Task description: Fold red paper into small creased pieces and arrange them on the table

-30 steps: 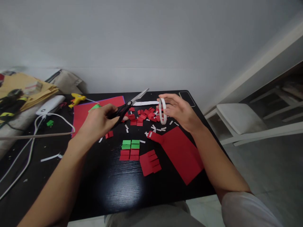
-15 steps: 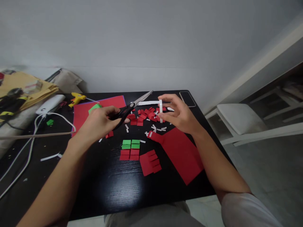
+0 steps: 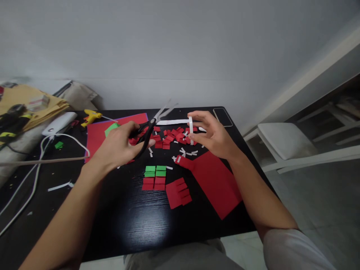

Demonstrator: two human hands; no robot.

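Observation:
My left hand [image 3: 122,144] grips a pair of black-handled scissors [image 3: 152,122], blades slightly parted and pointing up toward the wall, blurred at the tips. A thin roll of white tape [image 3: 191,129] is pinched upright between the thumb and fingers of my right hand [image 3: 212,133]. From the roll a loose white strip [image 3: 173,122] stretches left, passing behind or against the scissors; I cannot tell if they touch. Below lie many small folded red paper pieces [image 3: 168,139] and white scraps [image 3: 182,152]. Nearer me are folded green pieces [image 3: 155,171] in rows with red ones [image 3: 154,183].
A large red sheet [image 3: 216,187] and a partly folded red piece [image 3: 177,193] lie on the black table [image 3: 135,232]. A phone [image 3: 222,117] sits at the far right corner. To the left are a yellow glue gun [image 3: 91,117], a power strip [image 3: 59,123] and white cables [image 3: 36,183].
The scissors have swung from pointing right to pointing more upward, and their blades have parted. My right hand and the tape roll have barely moved.

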